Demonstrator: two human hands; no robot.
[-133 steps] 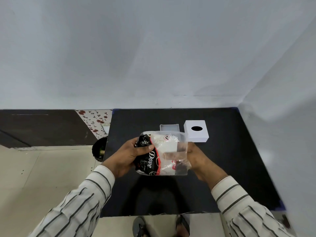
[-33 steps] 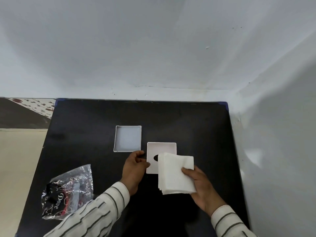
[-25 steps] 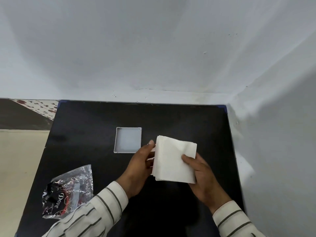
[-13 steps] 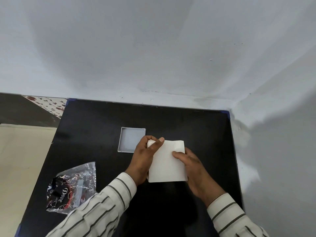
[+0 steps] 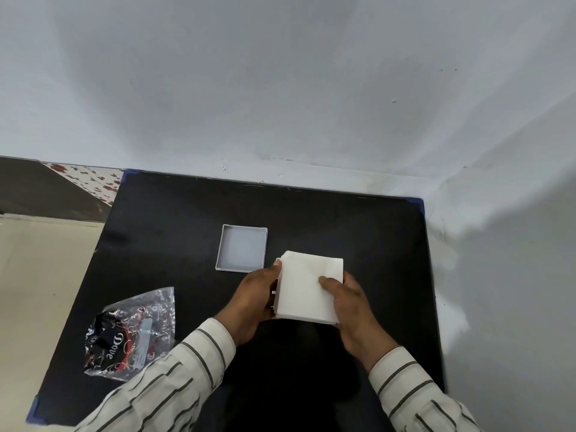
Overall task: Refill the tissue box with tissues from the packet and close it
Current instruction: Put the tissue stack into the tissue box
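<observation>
From the head camera, we look down on a black square tabletop (image 5: pixel 187 219) set into a corner of pale grey walls (image 5: pixel 280 88). Our left hand (image 5: pixel 254 299) is curled against the left edge of a thick white stack of folded paper tissues (image 5: pixel 304 289), fingers closed on its side. Our right hand (image 5: pixel 350 302) grips the stack's right side, thumb pressed flat on top and the other fingers tucked out of sight beneath. The stack sits above the table's middle; we cannot tell whether it rests on anything underneath. Just beyond it to the left, a shallow white square box tray (image 5: pixel 242 248) lies open and apart from the hands. A crumpled clear plastic packet with black and red print (image 5: pixel 132 333) lies well off to the left, near our striped left sleeve (image 5: pixel 174 378).
</observation>
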